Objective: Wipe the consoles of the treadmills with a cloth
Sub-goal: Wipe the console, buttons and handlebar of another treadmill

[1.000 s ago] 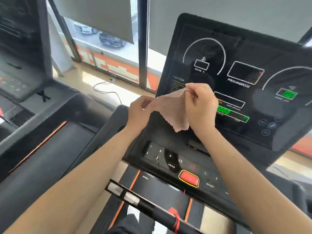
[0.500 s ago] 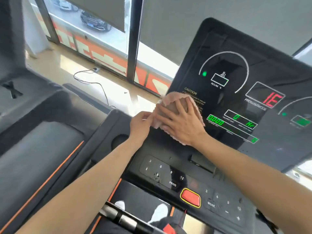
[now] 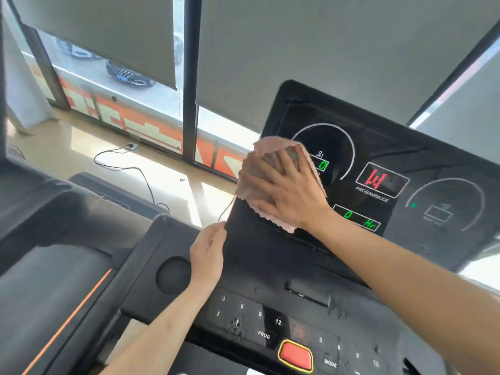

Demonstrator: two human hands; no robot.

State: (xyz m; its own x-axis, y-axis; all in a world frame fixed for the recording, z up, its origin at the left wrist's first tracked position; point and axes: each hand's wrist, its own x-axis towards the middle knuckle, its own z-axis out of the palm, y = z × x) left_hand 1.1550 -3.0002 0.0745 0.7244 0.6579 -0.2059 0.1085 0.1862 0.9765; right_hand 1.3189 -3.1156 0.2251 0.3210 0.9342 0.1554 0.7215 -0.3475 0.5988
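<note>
My right hand [image 3: 286,190] presses the cloth [image 3: 259,169] flat, fingers spread, on the console [image 3: 270,255]'s left side; my left hand [image 3: 208,253], fingers loosely curled, steadies its left edge. I should wipe with overlapping strokes, lightly over the displays.

On the console [image 3: 405,147] before me, the upper display panel reads "PROGAM/MODE" [image 3: 372,194] under a red readout that I cannot make out. A green "0" [image 3: 322,165] shows beside my right hand [image 3: 286,190]. Below, green "0" and "Hr" [image 3: 369,223] are lit. The lower keypad [image 3: 243,312] bears 3, 6, 9, 12 and "PROG" [image 3: 263,334]; right of the red button [image 3: 295,355], 3, 6, 9 and "MODE" [image 3: 330,362].
</note>
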